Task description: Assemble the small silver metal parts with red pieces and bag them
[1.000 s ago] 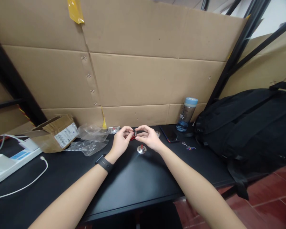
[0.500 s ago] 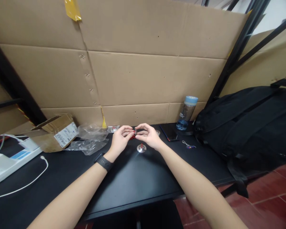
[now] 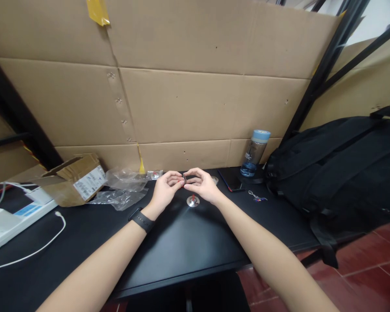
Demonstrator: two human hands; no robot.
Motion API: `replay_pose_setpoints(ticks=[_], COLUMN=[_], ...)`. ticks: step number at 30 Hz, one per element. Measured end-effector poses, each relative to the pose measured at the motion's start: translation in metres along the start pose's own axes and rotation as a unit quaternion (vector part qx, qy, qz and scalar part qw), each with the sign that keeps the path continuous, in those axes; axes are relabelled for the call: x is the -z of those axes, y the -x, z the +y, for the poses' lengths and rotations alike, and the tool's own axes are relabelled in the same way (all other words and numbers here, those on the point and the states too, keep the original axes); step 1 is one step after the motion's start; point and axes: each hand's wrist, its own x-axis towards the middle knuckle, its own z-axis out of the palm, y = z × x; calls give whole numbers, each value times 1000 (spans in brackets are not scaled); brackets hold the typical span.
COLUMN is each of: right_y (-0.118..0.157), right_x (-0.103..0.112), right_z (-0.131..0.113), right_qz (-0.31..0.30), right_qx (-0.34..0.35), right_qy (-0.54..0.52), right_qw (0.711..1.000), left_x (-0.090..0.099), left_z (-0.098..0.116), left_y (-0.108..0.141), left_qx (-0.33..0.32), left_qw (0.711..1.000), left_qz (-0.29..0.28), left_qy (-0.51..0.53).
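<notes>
Both my hands meet above the middle of the black table. My right hand [image 3: 201,185] pinches the rim of a small metal finger cymbal [image 3: 185,178], which is turned edge-on to me. At its left side, my left hand [image 3: 165,190] has its fingers closed on the red cord [image 3: 182,183] at the cymbal's centre; the fingers cover most of it. Just below my hands a second silver finger cymbal [image 3: 193,201] lies on the table, a red cord standing up from its middle.
To the left are clear plastic bags [image 3: 123,190], an opened cardboard box [image 3: 84,177] and a white power strip [image 3: 22,221]. To the right stand a water bottle [image 3: 255,154], a phone [image 3: 230,180], a keyring [image 3: 257,196] and a black backpack [image 3: 341,169]. Cardboard [image 3: 182,108] walls the back.
My hands keep almost the same place and grip. Less of the red cord shows between my fingers now. The cymbal on the table has not moved.
</notes>
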Motion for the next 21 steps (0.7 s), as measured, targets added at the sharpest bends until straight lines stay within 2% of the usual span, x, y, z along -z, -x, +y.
replay_pose_setpoints(ticks=[11, 21], right_y=[0, 0], right_x=[0, 0], right_z=[2, 4], right_qz=[0, 1], right_qx=[2, 7], right_qy=[14, 52], right_qw=[1000, 999], left_x=[3, -1], left_z=[1, 2], left_y=[-1, 0], left_qx=[50, 25], left_qw=[999, 1000], left_qz=[4, 0], left_qy=[-7, -15])
